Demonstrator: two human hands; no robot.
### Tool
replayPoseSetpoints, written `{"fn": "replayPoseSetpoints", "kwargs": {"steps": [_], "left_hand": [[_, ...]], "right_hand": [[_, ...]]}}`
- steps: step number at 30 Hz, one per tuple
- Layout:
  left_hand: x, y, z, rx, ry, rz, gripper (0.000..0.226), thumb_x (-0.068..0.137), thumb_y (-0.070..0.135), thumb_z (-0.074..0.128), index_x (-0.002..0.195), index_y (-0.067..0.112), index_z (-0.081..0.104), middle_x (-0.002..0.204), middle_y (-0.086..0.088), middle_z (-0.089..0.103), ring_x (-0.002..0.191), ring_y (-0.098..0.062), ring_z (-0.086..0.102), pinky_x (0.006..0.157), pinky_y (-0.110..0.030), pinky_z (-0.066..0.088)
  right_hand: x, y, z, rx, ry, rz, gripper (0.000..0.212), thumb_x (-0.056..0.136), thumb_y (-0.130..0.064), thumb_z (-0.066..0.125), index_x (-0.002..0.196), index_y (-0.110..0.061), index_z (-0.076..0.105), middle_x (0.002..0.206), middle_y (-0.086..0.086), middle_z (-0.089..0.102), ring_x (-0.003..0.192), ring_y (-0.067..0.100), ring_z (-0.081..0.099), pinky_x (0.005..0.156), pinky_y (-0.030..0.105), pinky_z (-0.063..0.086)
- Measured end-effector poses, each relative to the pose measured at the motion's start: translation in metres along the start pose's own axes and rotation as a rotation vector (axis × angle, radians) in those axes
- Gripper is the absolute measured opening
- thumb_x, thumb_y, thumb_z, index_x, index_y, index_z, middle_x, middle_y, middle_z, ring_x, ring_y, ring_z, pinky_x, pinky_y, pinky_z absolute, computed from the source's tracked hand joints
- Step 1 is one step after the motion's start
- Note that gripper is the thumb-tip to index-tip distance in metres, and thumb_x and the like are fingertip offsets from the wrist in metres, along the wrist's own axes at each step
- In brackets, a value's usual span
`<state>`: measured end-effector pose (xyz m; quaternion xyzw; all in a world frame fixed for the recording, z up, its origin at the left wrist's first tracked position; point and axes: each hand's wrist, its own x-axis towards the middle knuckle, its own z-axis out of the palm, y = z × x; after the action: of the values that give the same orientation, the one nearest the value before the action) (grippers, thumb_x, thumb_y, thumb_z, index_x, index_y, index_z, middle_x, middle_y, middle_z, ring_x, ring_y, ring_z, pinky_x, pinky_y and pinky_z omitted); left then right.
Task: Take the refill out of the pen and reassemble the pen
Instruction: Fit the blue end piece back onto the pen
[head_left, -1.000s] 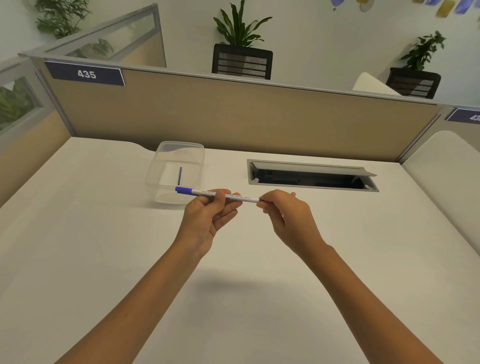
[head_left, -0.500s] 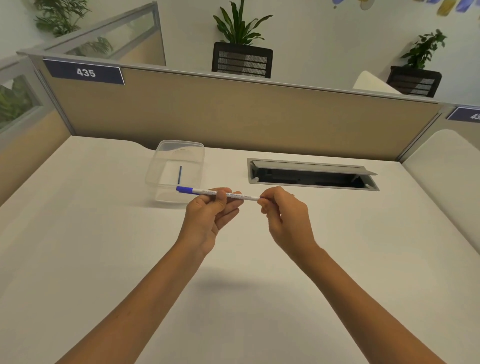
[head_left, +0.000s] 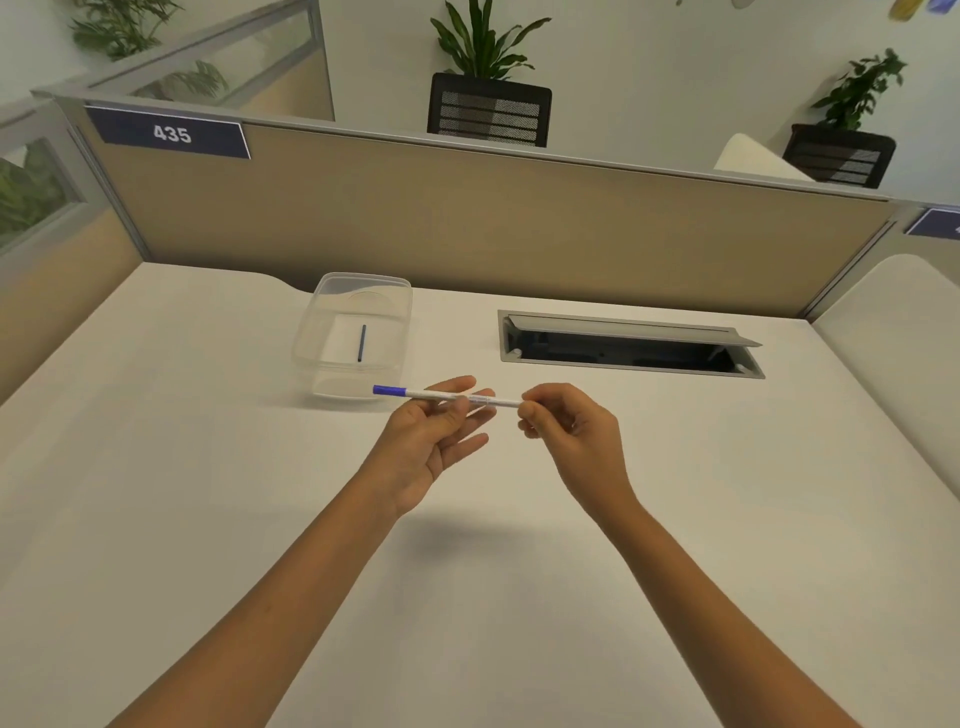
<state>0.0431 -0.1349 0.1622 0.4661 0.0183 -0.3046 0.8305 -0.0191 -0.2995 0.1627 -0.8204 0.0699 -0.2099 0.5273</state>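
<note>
A white pen (head_left: 415, 393) with a blue cap on its left end lies level above the desk, between both hands. My right hand (head_left: 569, 434) pinches the pen's right end with thumb and fingers. My left hand (head_left: 434, 431) has its palm up and fingers spread, and the pen's middle rests across its fingertips. A thin dark refill (head_left: 361, 343) lies inside a clear plastic container (head_left: 317, 332) behind the hands.
An open grey cable hatch (head_left: 628, 345) is set into the white desk (head_left: 208, 519) at the back right. A beige partition (head_left: 467, 223) with a "435" label closes the far edge. A second desk adjoins on the right.
My left hand has opened its fingers and loosened its pinch on the pen's middle. My right hand keeps hold of the right end. The pen stays almost in place.
</note>
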Motion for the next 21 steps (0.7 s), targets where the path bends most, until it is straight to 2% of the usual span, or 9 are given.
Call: {"fn": "replayPoseSetpoints", "kwargs": {"steps": [4,7,9,13,15,16,18,19,21], "left_hand": [[0.007,-0.013,-0.020,-0.035,0.101,0.006,0.025,0.086,0.015,0.061,0.111,0.014,0.058,0.097,-0.008,0.074,0.093,-0.025,0.070,0.073,-0.038,0.059],[0.011,-0.018,-0.043,0.189,0.200,0.094,0.012,0.087,0.017,0.061,0.096,0.011,0.066,0.084,-0.009,0.065,0.073,-0.016,0.068,0.070,-0.034,0.059],[0.014,-0.021,-0.057,0.378,0.199,0.133,0.008,0.085,0.014,0.063,0.090,0.012,0.069,0.079,-0.008,0.059,0.064,-0.014,0.062,0.068,-0.031,0.058],[0.023,-0.033,-0.080,0.694,0.193,0.174,0.010,0.081,0.019,0.068,0.090,0.023,0.065,0.084,-0.003,0.068,0.073,-0.019,0.064,0.070,-0.029,0.055],[0.029,-0.042,-0.090,0.873,0.220,0.222,0.009,0.080,0.024,0.069,0.087,0.026,0.063,0.085,0.006,0.070,0.080,-0.010,0.064,0.073,-0.024,0.049],[0.032,-0.046,-0.095,0.944,0.225,0.245,0.006,0.081,0.024,0.067,0.085,0.026,0.064,0.084,0.009,0.070,0.082,-0.005,0.062,0.073,-0.024,0.047],[0.037,-0.054,-0.103,1.053,0.213,0.277,0.006,0.083,0.020,0.064,0.083,0.026,0.066,0.084,0.011,0.068,0.080,-0.001,0.058,0.071,-0.023,0.044],[0.039,-0.057,-0.106,1.116,0.204,0.302,0.008,0.083,0.018,0.063,0.085,0.025,0.067,0.085,0.010,0.068,0.080,-0.002,0.056,0.070,-0.022,0.042],[0.045,-0.063,-0.115,1.242,0.200,0.371,0.013,0.082,0.013,0.065,0.091,0.021,0.070,0.087,0.008,0.067,0.087,-0.014,0.054,0.076,-0.024,0.039]], "right_hand": [[-0.007,0.018,0.000,0.151,0.055,0.169,0.008,0.086,-0.008,0.065,0.093,-0.008,0.069,0.080,0.007,0.071,0.073,0.020,0.069,0.071,0.027,0.058],[-0.008,0.033,-0.004,0.206,0.033,0.262,0.009,0.085,-0.006,0.066,0.092,-0.009,0.071,0.079,0.009,0.072,0.075,0.020,0.068,0.076,0.030,0.058],[-0.009,0.044,-0.003,0.204,0.019,0.300,0.010,0.085,-0.004,0.065,0.092,-0.009,0.071,0.080,0.007,0.072,0.076,0.018,0.068,0.077,0.029,0.058],[-0.010,0.070,0.004,-0.037,-0.042,0.249,0.021,0.086,-0.002,0.063,0.104,-0.011,0.069,0.090,0.001,0.070,0.075,0.011,0.066,0.077,0.018,0.053],[-0.010,0.083,0.009,-0.232,-0.109,0.160,0.019,0.087,-0.002,0.062,0.102,-0.009,0.070,0.092,-0.001,0.067,0.078,0.010,0.062,0.074,0.012,0.047],[-0.010,0.090,0.012,-0.313,-0.145,0.118,0.017,0.087,-0.002,0.061,0.100,-0.008,0.070,0.092,0.000,0.067,0.079,0.012,0.060,0.073,0.014,0.046],[-0.010,0.104,0.019,-0.401,-0.195,0.088,0.015,0.087,-0.002,0.059,0.096,-0.009,0.070,0.093,0.005,0.068,0.080,0.020,0.060,0.076,0.026,0.045],[-0.010,0.110,0.022,-0.428,-0.210,0.097,0.015,0.087,-0.002,0.059,0.094,-0.009,0.070,0.093,0.007,0.068,0.082,0.023,0.059,0.077,0.029,0.041],[-0.011,0.120,0.027,-0.479,-0.222,0.123,0.015,0.086,-0.002,0.058,0.092,-0.011,0.069,0.094,0.008,0.068,0.086,0.027,0.057,0.077,0.025,0.028]]}}
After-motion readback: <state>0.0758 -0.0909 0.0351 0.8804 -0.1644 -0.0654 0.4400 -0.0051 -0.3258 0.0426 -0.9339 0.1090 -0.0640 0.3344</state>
